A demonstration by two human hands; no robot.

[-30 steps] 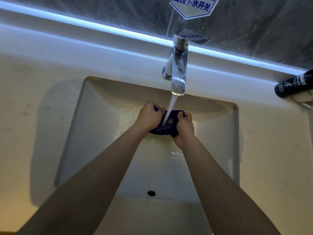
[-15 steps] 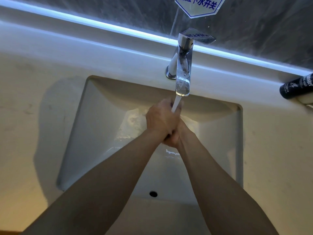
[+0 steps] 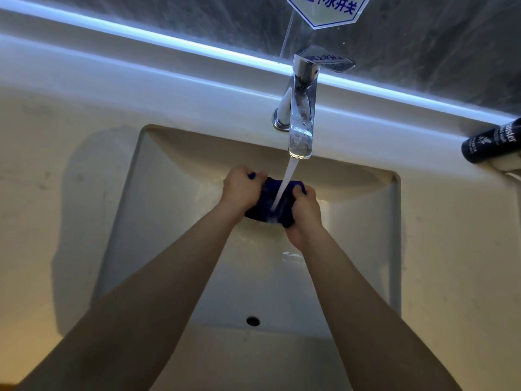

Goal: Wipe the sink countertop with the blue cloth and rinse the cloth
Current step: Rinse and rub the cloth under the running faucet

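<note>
Two hands are closed on one cloth, and the coming move is judged to turn on how that cloth lies between them. At the left, the bare tabletop (image 3: 56, 170) is seen beside the sink basin (image 3: 158, 221). Next, the left hand (image 3: 242, 190) is curled shut, its fingers (image 3: 258, 176) wrapped over the left end of the blue cloth (image 3: 270, 201). The cloth is bunched with its long axis running left to right, held above the basin floor and directly under the water stream (image 3: 287, 179) from the faucet (image 3: 300, 117) (the stream lands near the cloth's middle). At the right, the right hand (image 3: 306, 213) is clenched on the other end, a little nearer the camera. Rinsing is judged under way; a wring would twist about that left-to-right axis.
</note>
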